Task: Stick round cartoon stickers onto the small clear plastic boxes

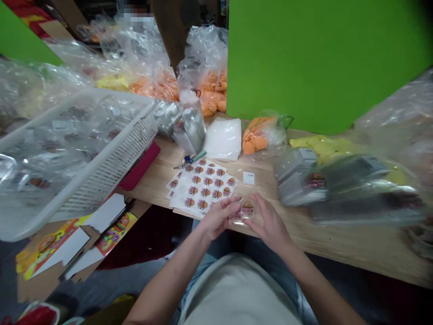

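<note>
Both of my hands hold a small clear plastic box [247,208] at the table's front edge. A burger-character sticker shows on its face. The fingers of my left hand [219,217] close on the box's left side. On the other side, my right hand [271,223] grips it between thumb and fingers. Just left of the box lie white sticker sheets [204,191] printed with rows of the same burger figure. A small white label [248,178] rests on the wood beyond my hands.
A white plastic basket [111,158] of clear packages stands at left. Stacked clear boxes [299,180] are at right. Farther back are white sheets [223,139], a bag of orange pieces [257,135] and a green panel [297,63]. Printed cardboard [54,248] sits below the basket.
</note>
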`<state>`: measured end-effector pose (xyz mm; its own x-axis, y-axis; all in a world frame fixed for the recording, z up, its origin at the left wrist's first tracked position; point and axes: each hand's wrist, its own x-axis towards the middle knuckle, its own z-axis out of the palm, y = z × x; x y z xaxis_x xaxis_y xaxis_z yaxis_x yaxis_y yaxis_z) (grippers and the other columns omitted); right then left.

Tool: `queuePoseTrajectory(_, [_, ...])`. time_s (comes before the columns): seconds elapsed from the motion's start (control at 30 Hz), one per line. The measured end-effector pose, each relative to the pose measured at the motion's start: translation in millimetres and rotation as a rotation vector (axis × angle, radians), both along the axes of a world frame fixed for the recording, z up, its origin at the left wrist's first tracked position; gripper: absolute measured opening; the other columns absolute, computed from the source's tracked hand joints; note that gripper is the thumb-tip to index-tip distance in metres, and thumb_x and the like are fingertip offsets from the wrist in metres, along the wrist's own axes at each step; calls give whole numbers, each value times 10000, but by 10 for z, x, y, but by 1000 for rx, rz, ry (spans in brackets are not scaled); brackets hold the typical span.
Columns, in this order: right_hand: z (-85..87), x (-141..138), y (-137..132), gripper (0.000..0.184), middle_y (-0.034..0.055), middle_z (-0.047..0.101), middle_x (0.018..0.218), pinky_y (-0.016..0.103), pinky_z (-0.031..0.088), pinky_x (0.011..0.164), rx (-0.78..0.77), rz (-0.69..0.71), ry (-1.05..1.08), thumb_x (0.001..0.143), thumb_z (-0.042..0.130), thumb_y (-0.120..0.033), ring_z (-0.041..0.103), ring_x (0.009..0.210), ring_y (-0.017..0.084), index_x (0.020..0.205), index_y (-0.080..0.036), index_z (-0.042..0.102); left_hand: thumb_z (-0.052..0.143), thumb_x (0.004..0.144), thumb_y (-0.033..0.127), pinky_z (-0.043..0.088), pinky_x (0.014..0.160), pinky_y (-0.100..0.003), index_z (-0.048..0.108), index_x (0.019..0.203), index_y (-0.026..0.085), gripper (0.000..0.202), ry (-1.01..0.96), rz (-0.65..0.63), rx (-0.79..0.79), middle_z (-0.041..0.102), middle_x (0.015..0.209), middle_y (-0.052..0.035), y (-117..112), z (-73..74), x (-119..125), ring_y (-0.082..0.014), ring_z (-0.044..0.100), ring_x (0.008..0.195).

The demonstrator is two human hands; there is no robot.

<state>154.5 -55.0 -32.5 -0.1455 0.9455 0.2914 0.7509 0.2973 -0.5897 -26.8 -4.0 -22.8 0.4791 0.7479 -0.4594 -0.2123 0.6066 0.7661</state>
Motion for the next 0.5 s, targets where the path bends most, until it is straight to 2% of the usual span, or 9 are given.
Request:
queuePoseTrajectory(0.07, [179, 65, -79, 716, 109, 491, 1286, 413, 421, 964, 23, 21, -69, 833, 529, -317, 459, 1188, 224, 1414, -221, 122, 722, 674, 284, 447, 707, -202, 585, 927, 153, 316, -110, -49, -102, 612, 837, -22, -4, 98, 101, -79, 581, 701])
queuePoseTrajectory(0.17, [522, 322, -166, 674, 99, 483, 1300, 388, 420, 972, 86, 57, -226, 841, 524, -310, 452, 1195, 216, 1409, -224, 170, 707, 690, 316, 432, 639, -185, 557, 768, 148, 238, -168, -142, -56, 547, 680, 19, 9, 337, 334, -55, 530, 601])
queuePoseTrajectory(0.23, [766, 597, -168, 625, 93, 479, 1307, 391, 400, 993, 132, 57, -327, 845, 519, -288, 440, 1207, 218, 1396, -229, 230, 660, 728, 371, 448, 672, -219, 559, 850, 165, 260, -149, -198, 48, 570, 766, -5, 39, 533, 566, -92, 555, 694])
queuePoseTrajectory(0.33, [1018, 1073, -55, 478, 96, 463, 1321, 414, 389, 1001, 125, 8, -395, 859, 479, -274, 442, 1207, 232, 1325, -227, 383, 650, 724, 413, 439, 813, -279, 492, 1122, 195, 480, -14, -132, 226, 556, 1088, -78, 123, 760, 1004, -178, 531, 1004])
queuePoseTrajectory(0.4, [1069, 1334, 69, 419, 111, 455, 1324, 434, 385, 1000, 53, -26, -390, 869, 440, -271, 441, 1210, 242, 1282, -202, 440, 655, 708, 444, 413, 873, -296, 412, 1222, 198, 619, 53, -87, 248, 508, 1213, -105, 197, 814, 1292, -204, 488, 1108])
queuePoseTrajectory(0.5, [1027, 1513, 207, 408, 121, 386, 1378, 455, 332, 1035, -48, -39, -330, 858, 440, -275, 351, 1279, 255, 1253, -179, 467, 654, 686, 499, 412, 892, -336, 337, 1266, 219, 718, 54, -96, 170, 514, 1246, -104, 308, 787, 1614, -222, 507, 1115])
